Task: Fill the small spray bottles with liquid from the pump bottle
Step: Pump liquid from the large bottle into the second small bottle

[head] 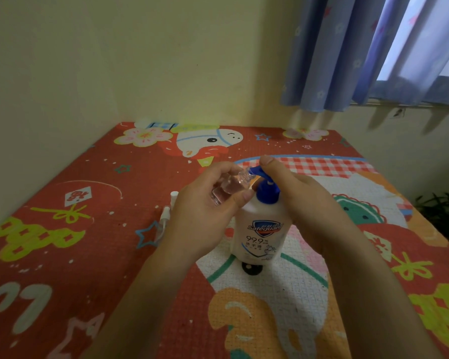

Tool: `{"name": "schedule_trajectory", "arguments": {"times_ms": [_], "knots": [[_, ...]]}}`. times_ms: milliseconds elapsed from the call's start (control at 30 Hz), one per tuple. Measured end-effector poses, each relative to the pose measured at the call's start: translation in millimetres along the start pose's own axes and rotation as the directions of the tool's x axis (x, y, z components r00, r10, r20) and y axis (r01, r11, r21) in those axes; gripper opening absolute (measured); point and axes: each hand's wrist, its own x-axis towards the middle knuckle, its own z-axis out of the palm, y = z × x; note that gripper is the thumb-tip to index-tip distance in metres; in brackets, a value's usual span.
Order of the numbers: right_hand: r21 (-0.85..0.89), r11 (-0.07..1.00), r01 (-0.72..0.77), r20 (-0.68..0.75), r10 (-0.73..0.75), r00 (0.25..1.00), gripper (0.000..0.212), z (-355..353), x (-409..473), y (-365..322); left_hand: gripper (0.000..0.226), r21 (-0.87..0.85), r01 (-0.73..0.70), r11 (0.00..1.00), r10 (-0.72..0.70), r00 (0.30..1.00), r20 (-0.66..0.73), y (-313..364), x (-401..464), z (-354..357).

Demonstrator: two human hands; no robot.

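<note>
Head view, looking down: a small clear spray bottle [227,186], its cap off, is held tilted with its open neck up against the blue spout of the pump bottle [261,229]. Clear liquid shows inside the small bottle. The left hand [208,206] grips it, fingers curled round its body and the thumb across the near side. The pump bottle stands upright on the mat [101,255], just right of that hand; it is white with a blue pump head and a blue shield label on its front. The right hand [303,200] comes over the pump from the right, its thumb lying on top of the blue pump head and its fingers curled down behind the bottle's far right side; how tightly they hold the bottle I cannot tell.

Left of the left hand, partly hidden behind it, another clear spray bottle [162,224] with a white sprayer top lies on the mat, and a small white cap [174,195] stands just beyond it. The mat is red with cartoon figures, flowers and stars. It fills a corner between pale yellow walls [140,60]. A blue curtain [347,53] hangs at the far right over a window.
</note>
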Motion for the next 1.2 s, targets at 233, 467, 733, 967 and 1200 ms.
{"name": "schedule_trajectory", "arguments": {"times_ms": [233, 467, 733, 967, 1200], "knots": [[-0.01, 1.0, 0.023, -0.004, -0.023, 1.0, 0.046, -0.2, 2.8, 2.9, 0.026, 0.004, 0.001, 1.0, -0.001, 1.0, 0.019, -1.0, -1.0, -0.3], [-0.003, 1.0, 0.027, -0.023, -0.027, 0.999, 0.043, 0.4, 3.2, 2.4, 0.027, 0.035, 0.004, 0.999, -0.005, 1.0, 0.013, -2.6, -0.8, -0.6], [-0.017, 0.999, 0.027, 0.001, -0.027, 1.0, 0.046, 1.0, 3.7, 2.9, 0.027, 0.021, -0.003, 1.0, 0.003, 1.0, 0.021, -1.3, -0.4, -0.2], [-0.006, 1.0, 0.01, -0.007, -0.01, 1.0, 0.043, 5.3, 0.1, -1.3, 0.027, -0.025, -0.008, 1.0, 0.008, 1.0, 0.009, 3.0, -0.2, 1.5], [0.011, 1.0, 0.013, -0.015, -0.013, 1.0, 0.04, 5.7, 0.7, -1.5, 0.026, -0.018, -0.025, 1.0, 0.025, 1.0, 0.001, 4.6, -0.7, 1.1]]}}
